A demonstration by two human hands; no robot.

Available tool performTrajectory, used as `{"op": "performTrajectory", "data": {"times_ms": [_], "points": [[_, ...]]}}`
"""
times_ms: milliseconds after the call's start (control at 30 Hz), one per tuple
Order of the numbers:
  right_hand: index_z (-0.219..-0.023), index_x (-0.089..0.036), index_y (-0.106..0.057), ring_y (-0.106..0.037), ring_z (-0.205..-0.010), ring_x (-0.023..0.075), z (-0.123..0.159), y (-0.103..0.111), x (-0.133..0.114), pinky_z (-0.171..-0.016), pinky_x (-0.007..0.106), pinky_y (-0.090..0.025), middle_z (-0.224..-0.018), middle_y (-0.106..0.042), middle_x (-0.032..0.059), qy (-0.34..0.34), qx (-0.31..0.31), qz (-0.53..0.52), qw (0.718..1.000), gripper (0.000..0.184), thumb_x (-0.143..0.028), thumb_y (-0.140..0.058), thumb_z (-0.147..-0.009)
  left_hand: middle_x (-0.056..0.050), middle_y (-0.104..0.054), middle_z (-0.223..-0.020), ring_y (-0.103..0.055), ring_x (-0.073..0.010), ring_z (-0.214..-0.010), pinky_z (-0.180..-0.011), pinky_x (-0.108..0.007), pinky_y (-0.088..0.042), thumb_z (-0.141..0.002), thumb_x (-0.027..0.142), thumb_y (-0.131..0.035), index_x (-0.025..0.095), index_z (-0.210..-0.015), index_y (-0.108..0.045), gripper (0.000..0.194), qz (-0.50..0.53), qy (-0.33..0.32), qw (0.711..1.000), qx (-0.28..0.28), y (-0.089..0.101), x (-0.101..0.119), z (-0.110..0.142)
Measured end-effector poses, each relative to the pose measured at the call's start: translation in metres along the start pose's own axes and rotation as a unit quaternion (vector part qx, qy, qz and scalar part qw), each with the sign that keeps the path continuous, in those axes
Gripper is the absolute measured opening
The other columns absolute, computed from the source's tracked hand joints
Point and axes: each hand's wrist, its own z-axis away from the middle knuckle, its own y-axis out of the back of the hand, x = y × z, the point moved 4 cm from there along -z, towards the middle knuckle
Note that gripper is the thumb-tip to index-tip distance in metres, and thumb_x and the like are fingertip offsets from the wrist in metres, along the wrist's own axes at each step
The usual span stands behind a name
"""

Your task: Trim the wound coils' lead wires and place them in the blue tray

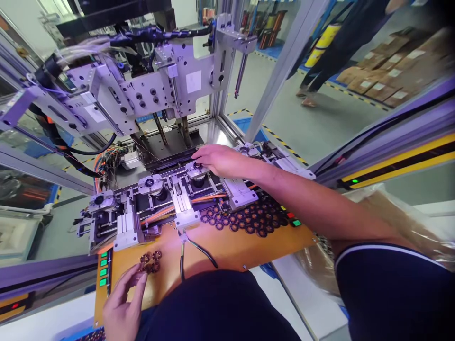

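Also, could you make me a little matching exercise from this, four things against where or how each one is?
1. Left hand
2. Right hand
3. Pliers
4. Large spread of rings

A. Beside the red button
B. At the small group of rings
C. Handles spread apart
D. At a metal fixture

Pairs: 1-B, 2-D, 3-C, 4-A.

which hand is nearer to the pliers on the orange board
Left. The left hand is beside the small ring cluster, left of the pliers; the right hand is farther off, over the machine fixtures.

open board (pixel 241 250) right of pliers (pixel 202 250), clamp fixtures (pixel 151 184) beyond
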Motion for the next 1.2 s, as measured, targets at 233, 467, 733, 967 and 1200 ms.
{"op": "performTrajectory", "data": {"times_ms": [233,467,733,967,1200], "points": [[-0.113,-0.011,-0.070,-0.053,-0.129,0.0303,0.020,-0.015,-0.010,-0.102,0.051,-0.048,-0.129,-0.066,0.0105,-0.011,0.007,0.035,0.999,0.051,0.009,-0.051,-0.070,-0.008,-0.077,-0.101,-0.074,-0.0251,-0.088,-0.081,-0.036,-0.060,-0.077,0.050,-0.070,0.019,-0.103,-0.071,0.040,-0.030,-0.042,0.999,0.017,0.006,0.003,0.000],[-0.126,-0.010,-0.062,-0.051,-0.132,0.0266,0.057,0.019,-0.047,-0.108,0.050,-0.047,-0.137,-0.059,0.0132,-0.052,0.147,0.056,0.986,0.046,0.000,-0.043,-0.086,-0.006,-0.076,-0.101,-0.074,-0.0202,-0.086,-0.082,-0.030,-0.060,-0.085,0.024,-0.067,0.022,-0.107,-0.070,0.022,-0.068,-0.346,0.936,-0.028,-0.001,0.100,-0.012],[-0.131,-0.021,-0.060,-0.061,-0.120,0.0256,0.165,0.031,-0.108,-0.104,0.047,-0.053,-0.129,-0.064,0.0109,-0.125,0.332,0.017,0.935,0.043,-0.009,-0.050,-0.091,-0.017,-0.055,-0.144,-0.040,-0.0300,-0.142,-0.115,-0.047,-0.038,-0.097,0.032,-0.047,0.007,-0.138,-0.051,0.048,-0.288,-0.473,0.817,-0.158,-0.104,0.210,-0.093],[-0.120,-0.017,-0.066,-0.066,-0.109,0.0255,0.251,-0.026,-0.102,-0.097,0.047,-0.056,-0.117,-0.069,0.0142,-0.261,0.292,0.022,0.920,0.031,-0.015,-0.050,-0.094,-0.018,-0.043,-0.153,-0.032,-0.0369,-0.145,-0.114,-0.059,-0.030,-0.094,0.028,-0.052,0.010,-0.142,-0.046,0.052,-0.355,-0.440,0.802,-0.191,-0.154,0.229,-0.116],[-0.101,-0.015,-0.072,-0.052,-0.128,0.0330,0.254,-0.088,-0.095,-0.100,0.057,-0.050,-0.130,-0.062,0.0177,-0.295,0.208,0.000,0.933,0.019,-0.016,-0.055,-0.091,-0.017,-0.040,-0.155,-0.027,-0.0374,-0.147,-0.115,-0.060,-0.028,-0.094,0.039,-0.052,0.009,-0.145,-0.042,0.060,-0.338,-0.450,0.804,-0.192,-0.142,0.237,-0.105]]}}
